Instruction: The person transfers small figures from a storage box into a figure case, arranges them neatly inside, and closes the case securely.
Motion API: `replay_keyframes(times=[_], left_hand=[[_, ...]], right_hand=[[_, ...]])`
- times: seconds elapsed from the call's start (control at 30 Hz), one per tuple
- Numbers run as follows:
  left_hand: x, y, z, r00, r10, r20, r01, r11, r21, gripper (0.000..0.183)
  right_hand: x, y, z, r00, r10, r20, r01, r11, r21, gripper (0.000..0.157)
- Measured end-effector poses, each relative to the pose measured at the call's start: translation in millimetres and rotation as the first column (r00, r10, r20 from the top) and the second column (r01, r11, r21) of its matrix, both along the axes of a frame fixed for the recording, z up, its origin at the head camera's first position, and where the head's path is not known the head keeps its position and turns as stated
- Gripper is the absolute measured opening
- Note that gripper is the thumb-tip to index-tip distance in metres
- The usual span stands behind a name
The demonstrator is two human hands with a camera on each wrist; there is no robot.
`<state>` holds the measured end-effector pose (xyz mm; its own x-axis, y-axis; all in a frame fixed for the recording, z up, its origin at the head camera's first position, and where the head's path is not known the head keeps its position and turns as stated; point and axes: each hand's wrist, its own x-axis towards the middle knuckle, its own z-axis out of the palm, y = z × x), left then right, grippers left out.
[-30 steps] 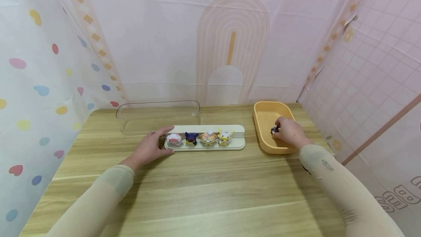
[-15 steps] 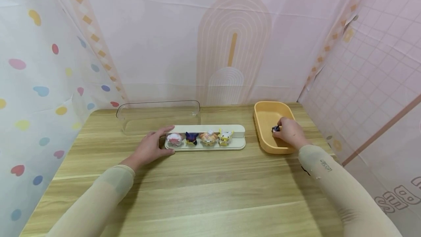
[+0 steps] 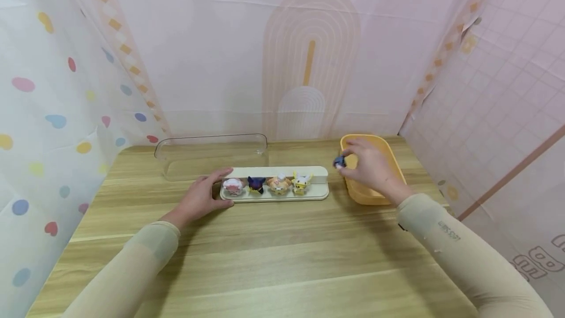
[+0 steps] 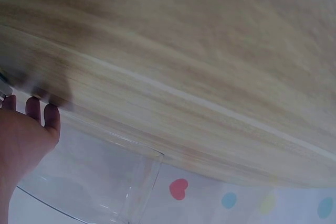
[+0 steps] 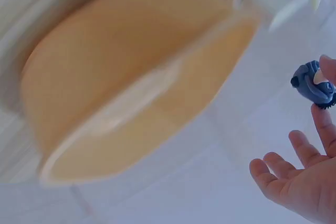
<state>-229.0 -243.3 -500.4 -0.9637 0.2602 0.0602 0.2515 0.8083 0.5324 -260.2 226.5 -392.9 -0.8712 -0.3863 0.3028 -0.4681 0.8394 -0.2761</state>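
A cream display base [image 3: 319, 191] lies in the middle of the table, and my left hand [image 3: 199, 201] holds its left end between thumb and fingers. Along it stand several small figurines: a pink-and-white one [image 3: 234, 187], a dark purple one [image 3: 255, 185], a tan one [image 3: 279, 185] and a yellow-and-white one [image 3: 301, 184]. Its right end has bare surface. My right hand [image 3: 372, 167] pinches a small blue figurine [image 3: 339, 162] between thumb and forefinger, just past the left rim of the orange tray [image 3: 393, 158]. In the right wrist view the blue figurine [image 5: 311, 85] is at fingertip height, other fingers spread.
A clear plastic cover [image 3: 212, 157] stands behind the base at the back left. The wooden table [image 3: 265, 254] backs onto a printed curtain [image 3: 212, 63]. In the left wrist view, the clear cover [image 4: 100, 174] lies beyond the left fingers.
My right hand has lifted the blue figurine out of the orange tray and moved left over the rim with it. The left hand and the base have stayed in place.
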Motion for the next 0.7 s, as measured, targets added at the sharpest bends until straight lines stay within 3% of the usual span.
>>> replay_keyframes(times=[0.13, 0.33, 0.5, 0.7], left_hand=[[0.0, -1.3, -0.7, 1.000, 0.000, 0.002, 0.000, 1.000, 0.003, 0.095], [1.3, 0.6, -1.2, 1.000, 0.002, 0.024, -0.002, 1.000, 0.009, 0.095], [2.1, 1.2, 0.4, 1.000, 0.004, 0.012, -0.004, 1.000, 0.015, 0.095], [2.4, 0.3, 1.3, 1.000, -0.001, -0.004, 0.001, 1.000, 0.010, 0.094]], right_hand=[[12.8, -27.9, -21.3, 0.993, 0.114, -0.012, -0.112, 0.987, 0.112, 0.034], [17.5, -44.7, -54.9, 0.987, 0.148, -0.057, -0.132, 0.966, 0.221, 0.039], [16.4, -48.7, -64.1, 0.978, 0.161, -0.135, -0.125, 0.962, 0.242, 0.039], [15.9, -50.4, -67.3, 0.982, 0.131, -0.134, -0.096, 0.966, 0.241, 0.040]])
